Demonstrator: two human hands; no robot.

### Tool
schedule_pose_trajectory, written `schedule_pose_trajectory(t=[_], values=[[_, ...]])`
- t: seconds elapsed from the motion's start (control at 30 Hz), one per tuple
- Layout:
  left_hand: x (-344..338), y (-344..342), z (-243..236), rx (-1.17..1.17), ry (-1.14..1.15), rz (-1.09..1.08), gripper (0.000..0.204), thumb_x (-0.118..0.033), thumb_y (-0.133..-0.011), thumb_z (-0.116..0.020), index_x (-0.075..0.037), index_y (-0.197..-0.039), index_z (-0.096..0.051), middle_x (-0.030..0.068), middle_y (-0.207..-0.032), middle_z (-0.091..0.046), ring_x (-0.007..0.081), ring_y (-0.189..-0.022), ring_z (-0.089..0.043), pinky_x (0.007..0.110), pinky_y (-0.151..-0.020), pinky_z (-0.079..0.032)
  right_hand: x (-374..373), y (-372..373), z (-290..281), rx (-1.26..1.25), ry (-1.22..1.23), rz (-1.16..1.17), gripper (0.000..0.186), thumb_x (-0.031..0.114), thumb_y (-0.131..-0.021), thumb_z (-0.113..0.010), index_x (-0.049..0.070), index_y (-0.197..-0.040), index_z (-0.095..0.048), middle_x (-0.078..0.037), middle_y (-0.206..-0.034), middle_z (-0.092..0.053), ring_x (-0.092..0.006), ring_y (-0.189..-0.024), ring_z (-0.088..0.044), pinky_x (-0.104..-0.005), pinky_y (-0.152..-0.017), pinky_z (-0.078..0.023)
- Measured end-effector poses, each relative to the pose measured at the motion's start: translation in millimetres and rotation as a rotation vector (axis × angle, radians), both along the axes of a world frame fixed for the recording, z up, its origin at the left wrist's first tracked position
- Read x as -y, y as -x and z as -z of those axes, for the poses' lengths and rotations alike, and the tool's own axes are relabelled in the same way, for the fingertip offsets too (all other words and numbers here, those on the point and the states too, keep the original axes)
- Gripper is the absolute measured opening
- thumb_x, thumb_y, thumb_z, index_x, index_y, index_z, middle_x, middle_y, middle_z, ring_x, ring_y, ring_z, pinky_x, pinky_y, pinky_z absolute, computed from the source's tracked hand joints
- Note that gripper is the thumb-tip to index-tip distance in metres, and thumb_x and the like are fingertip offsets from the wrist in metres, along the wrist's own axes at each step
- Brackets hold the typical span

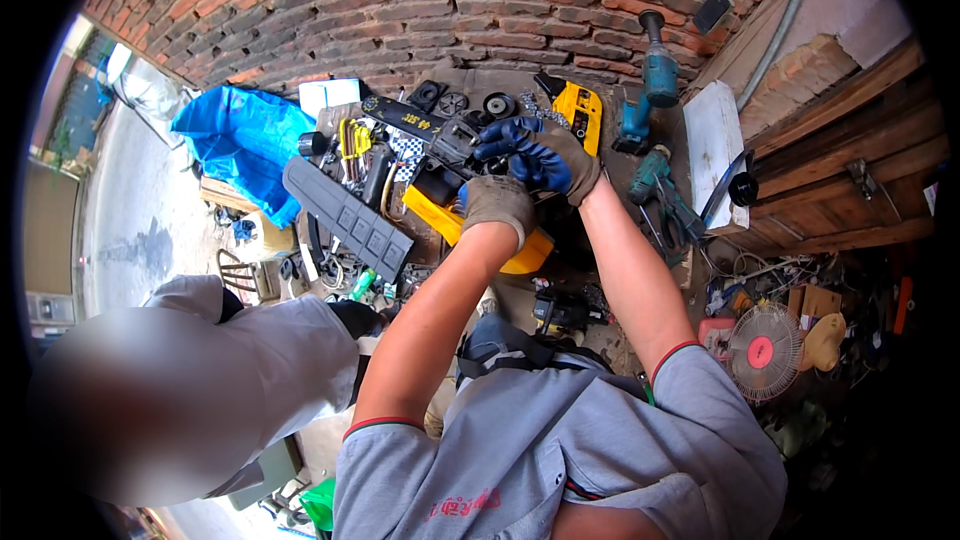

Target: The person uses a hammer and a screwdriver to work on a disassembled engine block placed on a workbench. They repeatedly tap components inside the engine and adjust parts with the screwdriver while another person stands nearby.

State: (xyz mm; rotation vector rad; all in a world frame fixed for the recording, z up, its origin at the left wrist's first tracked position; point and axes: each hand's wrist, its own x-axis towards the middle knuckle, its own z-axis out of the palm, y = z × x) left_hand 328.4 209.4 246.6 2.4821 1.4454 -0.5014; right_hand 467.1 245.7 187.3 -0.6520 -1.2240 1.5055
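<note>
Both of my hands wear grey gloves with blue fingers and work over a cluttered bench. My left hand (497, 202) presses on the dark top of a yellow chainsaw body (523, 256). Just beyond it, my right hand (542, 156) has its fingers curled around the black part of the same saw, next to the base of the black guide bar (405, 120). What lies under the fingers is hidden.
A long grey cover (345, 210) and yellow hex keys (352, 137) lie left of the saw. Two teal power drills (655, 75) and a white box (712, 140) are to the right, a blue tarp (240, 140) far left. Another person (200, 380) stands at my lower left.
</note>
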Motion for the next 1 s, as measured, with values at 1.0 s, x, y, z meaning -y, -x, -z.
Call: schedule_pose_trajectory(t=[1.0], values=[[3.1, 2.4, -7.6, -0.002, -0.032, 0.051, 0.045, -0.047, -0.092, -0.054, -0.012, -0.111, -0.076, 0.0133, -0.111, -0.075, 0.028, -0.102, -0.072, 0.043, -0.083, -0.054, 3.8, 0.9, -30.7, 0.098, 0.156, -0.029, 0.037, 0.03, -0.097, -0.068, -0.003, -0.115, -0.069, -0.014, -0.101, -0.074, -0.018, -0.094, -0.072, -0.0267, -0.072, -0.056]])
